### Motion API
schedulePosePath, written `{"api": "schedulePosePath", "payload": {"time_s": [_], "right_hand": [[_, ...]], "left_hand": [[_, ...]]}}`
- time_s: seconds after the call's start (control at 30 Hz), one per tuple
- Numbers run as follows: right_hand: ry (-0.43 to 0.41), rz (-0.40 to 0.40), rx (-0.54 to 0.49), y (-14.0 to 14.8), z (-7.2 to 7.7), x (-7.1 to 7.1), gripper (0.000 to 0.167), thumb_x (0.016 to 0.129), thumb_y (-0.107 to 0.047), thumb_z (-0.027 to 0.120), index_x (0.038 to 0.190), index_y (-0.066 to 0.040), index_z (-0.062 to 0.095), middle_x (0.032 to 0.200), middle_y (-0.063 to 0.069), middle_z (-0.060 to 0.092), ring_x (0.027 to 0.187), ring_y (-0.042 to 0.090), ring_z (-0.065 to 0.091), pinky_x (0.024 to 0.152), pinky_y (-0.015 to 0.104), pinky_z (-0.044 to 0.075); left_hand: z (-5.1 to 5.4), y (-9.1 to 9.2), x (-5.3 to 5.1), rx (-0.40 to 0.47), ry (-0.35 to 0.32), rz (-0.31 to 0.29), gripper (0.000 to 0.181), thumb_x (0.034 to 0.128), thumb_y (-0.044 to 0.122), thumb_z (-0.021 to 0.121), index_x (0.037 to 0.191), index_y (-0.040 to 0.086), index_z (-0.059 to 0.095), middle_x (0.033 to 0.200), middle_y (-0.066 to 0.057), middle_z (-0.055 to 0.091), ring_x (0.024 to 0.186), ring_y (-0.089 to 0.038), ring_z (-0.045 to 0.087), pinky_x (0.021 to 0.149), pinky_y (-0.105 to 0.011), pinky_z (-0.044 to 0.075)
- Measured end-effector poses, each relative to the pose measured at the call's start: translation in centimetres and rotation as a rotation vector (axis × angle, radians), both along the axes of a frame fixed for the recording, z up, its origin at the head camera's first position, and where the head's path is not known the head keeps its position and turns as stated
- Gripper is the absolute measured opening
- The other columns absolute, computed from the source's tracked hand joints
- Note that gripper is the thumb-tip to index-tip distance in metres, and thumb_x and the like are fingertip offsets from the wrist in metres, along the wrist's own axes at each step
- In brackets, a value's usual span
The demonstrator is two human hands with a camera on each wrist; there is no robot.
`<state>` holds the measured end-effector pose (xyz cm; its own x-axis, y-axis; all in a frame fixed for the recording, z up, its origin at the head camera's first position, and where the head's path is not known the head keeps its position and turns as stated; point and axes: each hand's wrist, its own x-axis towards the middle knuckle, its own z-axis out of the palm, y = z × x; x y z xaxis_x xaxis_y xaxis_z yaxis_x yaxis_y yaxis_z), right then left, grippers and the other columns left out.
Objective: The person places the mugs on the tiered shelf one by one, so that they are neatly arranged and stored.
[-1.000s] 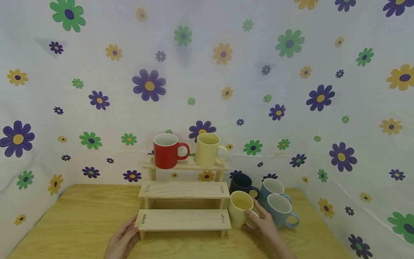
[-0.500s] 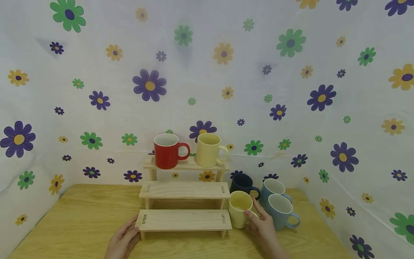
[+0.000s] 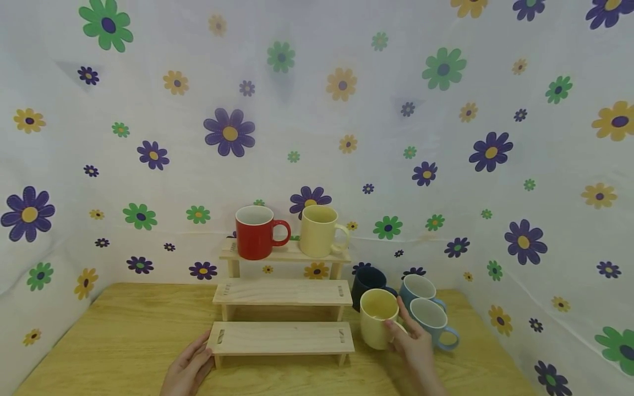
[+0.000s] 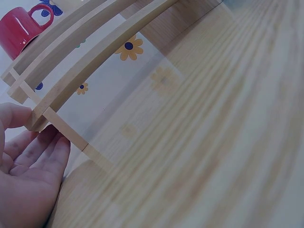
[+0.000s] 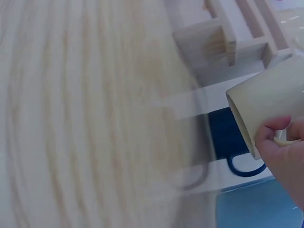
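In the head view my right hand (image 3: 412,344) grips the handle of a pale yellow mug (image 3: 378,319), right of the wooden three-tier shelf (image 3: 282,336). The right wrist view shows this yellow mug (image 5: 270,102) raised off the table, my thumb and fingers around its handle. A dark blue mug (image 3: 367,281) stands partly hidden behind it. My left hand (image 3: 187,367) holds the left end of the lowest tier. In the left wrist view, the thumb of my left hand (image 4: 35,166) lies on top of the board and the fingers are below it.
A red mug (image 3: 254,237) and another yellow mug (image 3: 318,234) stand on the top tier, handles to the right. Two light blue mugs (image 3: 427,319) stand close beside my right hand. Flower-patterned cloth (image 3: 317,110) surrounds the wooden table (image 3: 124,341).
My right hand has lifted the yellow mug and carried it slightly right, away from the shelf's end. The left hand stays on the lowest tier.
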<state>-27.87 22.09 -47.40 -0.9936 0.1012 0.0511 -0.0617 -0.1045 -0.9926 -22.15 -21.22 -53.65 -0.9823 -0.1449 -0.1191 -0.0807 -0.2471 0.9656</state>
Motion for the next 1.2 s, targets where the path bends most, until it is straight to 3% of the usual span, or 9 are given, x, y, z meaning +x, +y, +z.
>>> {"api": "schedulePosePath", "payload": {"time_s": [0.13,0.27,0.37,0.47,0.6,0.77,0.97,1.1,1.2], "right_hand": [[0.003,0.024,-0.023,-0.4,1.6,0.7,0.07,0.091,-0.016,0.067,0.15,-0.015,0.031,0.156,0.004,0.022,0.1,0.005,0.054,0.078,0.034,0.055],[0.014,0.022,-0.031,-1.1,3.2,1.4,0.064,0.093,-0.015,0.064,0.149,-0.012,0.034,0.156,0.0,0.022,0.102,0.009,0.055,0.075,0.033,0.056],[0.036,0.028,-0.041,-1.7,4.3,2.0,0.061,0.093,-0.013,0.064,0.147,-0.009,0.035,0.155,-0.003,0.025,0.098,0.009,0.057,0.071,0.03,0.057],[0.058,0.043,-0.067,-2.5,5.3,2.5,0.062,0.092,-0.012,0.065,0.146,-0.006,0.036,0.153,-0.007,0.029,0.075,0.005,0.055,0.067,0.027,0.056],[0.093,0.087,-0.117,-3.9,6.3,2.9,0.06,0.091,-0.007,0.065,0.144,-0.004,0.036,0.148,-0.012,0.035,0.054,0.005,0.041,0.063,0.026,0.056],[0.117,0.161,-0.15,-6.1,6.9,2.5,0.057,0.091,-0.006,0.063,0.143,-0.005,0.04,0.149,-0.009,0.036,0.061,0.007,0.046,0.062,0.025,0.055],[0.157,0.267,-0.198,-9.3,7.0,1.2,0.057,0.091,-0.004,0.064,0.143,-0.006,0.041,0.151,-0.002,0.033,0.083,0.007,0.057,0.062,0.026,0.055],[0.17,0.345,-0.209,-11.6,6.9,0.2,0.058,0.09,-0.006,0.065,0.143,-0.007,0.041,0.153,0.002,0.029,0.102,0.013,0.059,0.07,0.038,0.058],[0.153,0.377,-0.219,-13.4,6.9,-0.3,0.058,0.09,-0.008,0.067,0.142,-0.012,0.044,0.145,0.003,0.043,0.08,0.013,0.06,0.071,0.042,0.058]], "left_hand": [[-0.1,0.0,0.0,-0.002,0.0,0.003,0.122,0.0606,0.063,0.078,0.15,-0.002,0.024,0.146,-0.03,0.029,0.127,-0.029,0.04,0.1,-0.034,0.042],[0.0,0.0,0.1,0.006,-0.003,0.009,0.11,0.0704,0.054,0.078,0.149,-0.002,0.025,0.146,-0.03,0.03,0.123,-0.023,0.045,0.099,-0.034,0.043],[0.0,0.0,0.1,0.008,0.0,0.006,0.1,0.078,0.046,0.075,0.149,-0.003,0.024,0.145,-0.03,0.031,0.118,-0.017,0.05,0.099,-0.034,0.043],[0.0,0.1,0.1,0.014,0.004,0.004,0.098,0.0797,0.044,0.075,0.149,-0.002,0.024,0.145,-0.03,0.031,0.11,-0.008,0.054,0.099,-0.033,0.044],[0.1,0.1,0.1,0.017,0.001,0.008,0.111,0.0692,0.054,0.078,0.15,-0.001,0.025,0.145,-0.029,0.032,0.108,-0.005,0.054,0.098,-0.032,0.044],[0.2,0.1,0.1,0.001,-0.009,0.009,0.12,0.0617,0.062,0.078,0.15,0.0,0.025,0.145,-0.028,0.033,0.118,-0.018,0.049,0.099,-0.033,0.044],[0.2,0.0,0.0,-0.008,-0.009,0.007,0.115,0.0653,0.06,0.076,0.15,0.001,0.026,0.145,-0.027,0.033,0.119,-0.018,0.049,0.099,-0.033,0.044],[0.2,-0.1,0.1,-0.012,-0.016,0.01,0.108,0.0705,0.056,0.076,0.15,0.001,0.027,0.144,-0.025,0.035,0.119,-0.017,0.049,0.099,-0.033,0.044],[0.2,-0.1,0.1,-0.006,-0.023,0.011,0.103,0.0748,0.051,0.075,0.15,0.002,0.026,0.144,-0.025,0.035,0.116,-0.015,0.051,0.098,-0.032,0.044]]}}
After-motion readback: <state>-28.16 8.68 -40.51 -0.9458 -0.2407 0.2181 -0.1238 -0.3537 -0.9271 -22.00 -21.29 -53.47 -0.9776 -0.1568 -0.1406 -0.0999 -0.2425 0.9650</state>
